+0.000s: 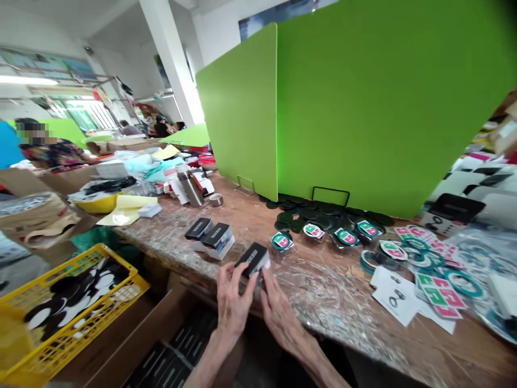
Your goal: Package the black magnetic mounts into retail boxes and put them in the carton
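My left hand [232, 304] and my right hand [278, 310] grip a small black-and-white box [252, 260] from either side, just above the near edge of the paint-flecked wooden workbench [335, 293]. Two similar boxes [213, 236] stand close beyond my hands, and one looks partly open. To the right, a row of round green-and-red printed discs in clear bags [314, 231] lies on the bench, in front of a scattered pile of dark green discs [301, 215].
A green partition [363, 108] rises behind the bench. Printed sheets [438, 295] and bagged rings lie at right. Below left are a yellow plastic crate [68, 307] and a cardboard carton of black boxes [169, 350]. A seated co-worker [52, 151] is at far left.
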Demonstrator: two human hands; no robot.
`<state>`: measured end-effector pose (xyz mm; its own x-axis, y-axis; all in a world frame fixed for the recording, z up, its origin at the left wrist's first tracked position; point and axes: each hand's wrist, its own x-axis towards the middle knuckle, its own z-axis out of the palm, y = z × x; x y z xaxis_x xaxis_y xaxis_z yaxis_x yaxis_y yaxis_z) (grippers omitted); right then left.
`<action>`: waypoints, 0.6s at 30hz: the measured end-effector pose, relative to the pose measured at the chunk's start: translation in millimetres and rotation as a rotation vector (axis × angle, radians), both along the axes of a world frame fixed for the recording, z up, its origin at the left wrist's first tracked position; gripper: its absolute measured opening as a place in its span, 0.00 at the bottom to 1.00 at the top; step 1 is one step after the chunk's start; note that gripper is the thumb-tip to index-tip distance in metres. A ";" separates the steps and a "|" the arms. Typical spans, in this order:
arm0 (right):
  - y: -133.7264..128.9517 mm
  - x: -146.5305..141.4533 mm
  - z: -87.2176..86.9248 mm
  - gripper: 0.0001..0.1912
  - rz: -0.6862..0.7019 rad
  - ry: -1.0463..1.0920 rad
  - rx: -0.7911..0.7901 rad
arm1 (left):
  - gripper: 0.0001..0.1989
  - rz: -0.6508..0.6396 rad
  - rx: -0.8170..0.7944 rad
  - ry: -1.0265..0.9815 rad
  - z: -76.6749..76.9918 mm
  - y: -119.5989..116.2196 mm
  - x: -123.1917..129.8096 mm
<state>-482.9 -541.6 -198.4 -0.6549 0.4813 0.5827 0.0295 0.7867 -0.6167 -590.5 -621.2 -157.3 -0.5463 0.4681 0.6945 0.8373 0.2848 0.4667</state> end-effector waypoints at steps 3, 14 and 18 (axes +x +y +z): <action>1.9 -44.6 14.0 0.28 0.086 -0.018 0.020 | 0.14 0.099 -0.008 0.040 7.7 16.5 -39.5; 49.8 133.0 39.6 0.18 -0.309 -0.208 0.142 | 0.13 -0.297 0.030 -0.014 -25.9 60.0 70.7; 119.7 266.9 54.2 0.17 -0.889 -0.412 0.217 | 0.16 -0.294 -0.208 0.045 -49.1 80.7 94.5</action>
